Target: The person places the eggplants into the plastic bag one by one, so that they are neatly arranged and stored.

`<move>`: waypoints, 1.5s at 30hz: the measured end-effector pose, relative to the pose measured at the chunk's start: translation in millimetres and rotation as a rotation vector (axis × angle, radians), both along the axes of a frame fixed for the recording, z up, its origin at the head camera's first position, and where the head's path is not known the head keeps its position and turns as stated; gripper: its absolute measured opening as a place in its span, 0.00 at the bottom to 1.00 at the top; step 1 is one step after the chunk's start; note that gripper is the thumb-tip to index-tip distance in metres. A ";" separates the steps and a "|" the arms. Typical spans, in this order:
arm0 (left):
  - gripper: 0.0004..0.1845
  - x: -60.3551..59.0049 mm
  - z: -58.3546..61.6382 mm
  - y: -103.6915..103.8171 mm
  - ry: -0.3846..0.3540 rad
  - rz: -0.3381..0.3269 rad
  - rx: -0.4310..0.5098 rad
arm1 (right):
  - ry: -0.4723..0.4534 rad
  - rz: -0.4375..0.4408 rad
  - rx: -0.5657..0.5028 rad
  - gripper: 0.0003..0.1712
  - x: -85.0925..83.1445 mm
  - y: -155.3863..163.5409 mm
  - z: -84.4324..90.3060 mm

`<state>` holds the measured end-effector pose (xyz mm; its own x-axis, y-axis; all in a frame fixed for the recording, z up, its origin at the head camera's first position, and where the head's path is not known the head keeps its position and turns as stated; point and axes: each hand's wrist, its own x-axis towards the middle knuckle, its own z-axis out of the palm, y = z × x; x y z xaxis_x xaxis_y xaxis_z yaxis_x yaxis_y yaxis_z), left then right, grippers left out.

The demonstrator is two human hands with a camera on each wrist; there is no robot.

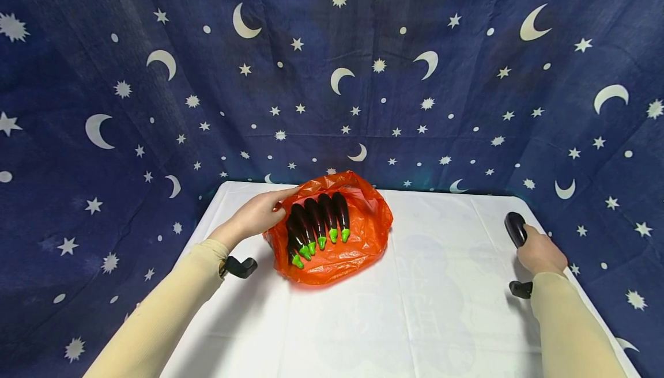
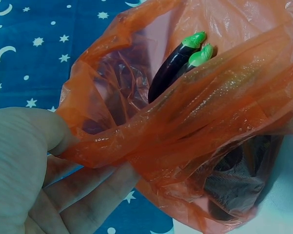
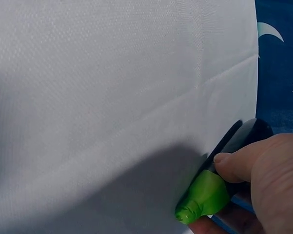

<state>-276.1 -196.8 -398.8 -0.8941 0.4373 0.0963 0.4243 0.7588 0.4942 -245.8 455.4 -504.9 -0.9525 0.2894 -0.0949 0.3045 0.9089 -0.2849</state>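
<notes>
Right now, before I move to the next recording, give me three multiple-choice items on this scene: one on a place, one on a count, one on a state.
1. Where is the right hand?
A. inside the bag
B. at the table's right edge
C. off the table

2. How many eggplants show in the orange bag, head view?
A. two
B. five
C. nine

3. What is the left hand doing?
A. pinching the bag's rim
B. lying flat on the tablecloth
C. holding an eggplant

Answers:
1 B, it holds a loose eggplant near the right edge of the white tablecloth.
2 B, five dark eggplants in the bag with green caps lie side by side.
3 A, the left wrist view shows thumb and fingers closed on the plastic.
</notes>
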 end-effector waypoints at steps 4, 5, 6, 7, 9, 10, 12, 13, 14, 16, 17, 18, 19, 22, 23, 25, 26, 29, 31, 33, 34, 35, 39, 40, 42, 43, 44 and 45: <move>0.35 0.3 0.6 0.2 0.013 -0.003 -0.002 | 0.004 -0.017 -0.001 0.41 -0.7 -1.7 -0.1; 0.35 0.4 0.7 0.2 0.014 -0.004 -0.004 | 0.006 -0.019 -0.001 0.42 -1.0 -2.4 -0.1; 0.35 0.5 0.8 0.2 0.016 -0.006 -0.007 | 0.008 -0.021 -0.002 0.42 -1.2 -3.2 -0.1; 0.35 0.4 0.8 0.2 0.014 -0.005 -0.009 | 0.010 -0.022 -0.004 0.42 -1.6 -4.0 -0.1; 0.34 0.3 1.0 0.4 0.010 -0.004 -0.010 | 0.016 -0.021 -0.008 0.42 -2.4 -5.5 -0.3; 0.34 0.3 1.1 0.4 0.009 -0.004 -0.011 | 0.021 -0.020 -0.009 0.42 -2.8 -6.1 -0.4; 0.34 0.5 1.2 0.5 0.009 -0.007 -0.011 | 0.026 -0.017 -0.015 0.42 -3.2 -7.6 0.0; 0.34 0.4 1.2 0.5 0.006 -0.005 -0.009 | 0.027 -0.015 -0.018 0.43 -3.5 -8.0 0.0; 0.34 0.4 1.1 0.7 0.006 -0.006 -0.009 | 0.031 -0.012 -0.017 0.43 -3.6 -8.2 -0.1; 0.34 0.2 0.9 0.7 0.005 -0.008 -0.008 | 0.030 -0.011 -0.019 0.43 -3.7 -9.2 0.2; 0.34 0.1 0.8 0.6 0.005 -0.009 -0.008 | 0.030 -0.011 -0.019 0.44 -3.8 -9.8 0.3; 0.34 -0.1 0.8 0.6 0.004 -0.008 -0.007 | 0.029 -0.012 -0.018 0.44 -4.2 -10.1 0.1; 0.34 -0.1 0.8 0.5 0.004 -0.008 -0.006 | 0.030 -0.012 -0.016 0.44 -4.6 -10.5 0.0; 0.34 0.0 1.2 0.4 0.003 -0.009 -0.004 | 0.038 -0.009 -0.008 0.43 -5.6 -12.9 0.8; 0.34 0.2 1.4 0.4 0.004 -0.009 -0.003 | 0.048 -0.001 -0.006 0.42 -6.2 -13.5 0.9; 0.34 0.5 1.7 0.6 0.006 -0.010 -0.003 | 0.065 0.016 -0.006 0.41 -6.6 -16.2 2.2; 0.34 0.6 1.7 0.8 0.010 -0.014 0.000 | 0.076 0.027 -0.005 0.41 -6.9 -17.7 2.9; 0.35 1.2 2.1 1.4 0.018 -0.025 0.013 | 0.102 0.055 -0.009 0.40 -8.3 -23.8 5.4; 0.35 1.2 2.0 1.9 0.022 -0.028 0.018 | 0.111 0.066 -0.013 0.41 -9.7 -29.3 8.4; 0.35 1.1 2.1 2.3 0.023 -0.027 0.021 | 0.119 0.076 -0.019 0.41 -11.1 -34.7 11.3; 0.35 1.0 2.0 2.5 0.022 -0.025 0.018 | 0.119 0.078 -0.022 0.42 -11.8 -37.6 12.8; 0.35 0.9 1.8 2.6 0.020 -0.022 0.016 | 0.127 0.086 -0.024 0.42 -12.6 -39.9 13.7; 0.35 1.1 1.9 3.0 0.014 -0.015 0.009 | 0.147 0.112 -0.035 0.42 -15.6 -48.1 16.0; 0.35 1.2 2.1 3.0 0.012 -0.014 0.007 | 0.153 0.120 -0.035 0.42 -16.4 -50.2 16.3; 0.35 1.4 2.3 3.0 0.008 -0.012 0.005 | 0.164 0.133 -0.037 0.43 -17.9 -54.7 17.4; 0.35 1.4 2.3 3.1 0.008 -0.013 0.004 | 0.171 0.141 -0.040 0.43 -18.5 -57.4 18.4; 0.35 1.3 2.3 3.1 0.008 -0.014 0.004 | 0.177 0.149 -0.043 0.43 -19.2 -60.0 19.4; 0.34 1.4 2.3 3.2 0.007 -0.015 0.005 | 0.185 0.158 -0.045 0.43 -19.5 -62.9 20.7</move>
